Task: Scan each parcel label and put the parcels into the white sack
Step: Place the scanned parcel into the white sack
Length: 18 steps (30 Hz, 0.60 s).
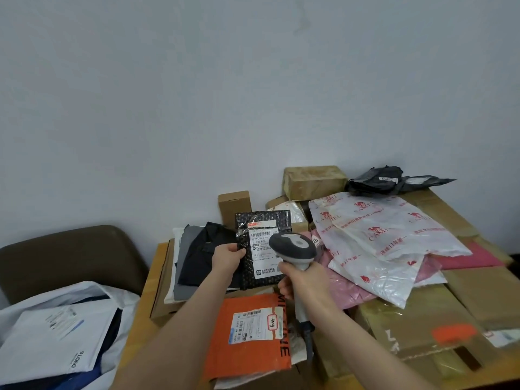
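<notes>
Left hand (228,256) tilts black parcel (260,249) under scanner (292,246).

We count 2 hands, the left hand (226,256) and the right hand (298,280), 1 scanner (292,244), 1 white sack (118,296) with 1 white parcel (47,342) showing in it, and 1 chair (70,249). Among the parcels we make out 1 black patterned parcel (253,218), 1 orange parcel (225,347), 2 white printed bags (365,220), at least 2 pink bags (478,257), 1 crumpled dark bag (377,180), 1 small upright box (235,204) and 1 taped box (313,181). The flat cartons (478,299) overlap too much for us to count.
</notes>
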Tool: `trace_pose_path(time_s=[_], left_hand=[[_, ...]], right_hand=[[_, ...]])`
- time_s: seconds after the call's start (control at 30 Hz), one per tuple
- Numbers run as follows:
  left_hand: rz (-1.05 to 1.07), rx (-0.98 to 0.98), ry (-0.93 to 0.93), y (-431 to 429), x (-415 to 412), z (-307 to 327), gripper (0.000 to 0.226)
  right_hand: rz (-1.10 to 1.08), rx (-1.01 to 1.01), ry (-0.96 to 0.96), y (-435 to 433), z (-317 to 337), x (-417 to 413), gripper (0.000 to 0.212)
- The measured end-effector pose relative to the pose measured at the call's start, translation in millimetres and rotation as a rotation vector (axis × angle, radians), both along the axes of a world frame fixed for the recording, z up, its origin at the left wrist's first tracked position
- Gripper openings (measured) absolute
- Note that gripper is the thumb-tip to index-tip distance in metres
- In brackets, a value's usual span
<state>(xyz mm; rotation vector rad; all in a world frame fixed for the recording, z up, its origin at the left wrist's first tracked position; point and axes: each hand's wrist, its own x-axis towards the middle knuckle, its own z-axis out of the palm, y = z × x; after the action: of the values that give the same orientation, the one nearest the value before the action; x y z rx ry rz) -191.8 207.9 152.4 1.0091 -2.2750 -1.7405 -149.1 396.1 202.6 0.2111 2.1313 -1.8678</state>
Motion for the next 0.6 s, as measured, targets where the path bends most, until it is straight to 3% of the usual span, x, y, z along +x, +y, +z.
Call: trace_pose_path(time_s=[0.27,0.6], left_hand=[[0.035,-0.033,-0.01,3.1,-4.6,-2.1,0.022],[0.018,-0.041,-0.037,0.9,0.6,3.7,0.016]], right_hand=[[0.008,0.034,-0.022,1.6,6.5,7.5,0.022],[0.003,-0.053,-0.071,0.8,6.8,5.3,0.02]])
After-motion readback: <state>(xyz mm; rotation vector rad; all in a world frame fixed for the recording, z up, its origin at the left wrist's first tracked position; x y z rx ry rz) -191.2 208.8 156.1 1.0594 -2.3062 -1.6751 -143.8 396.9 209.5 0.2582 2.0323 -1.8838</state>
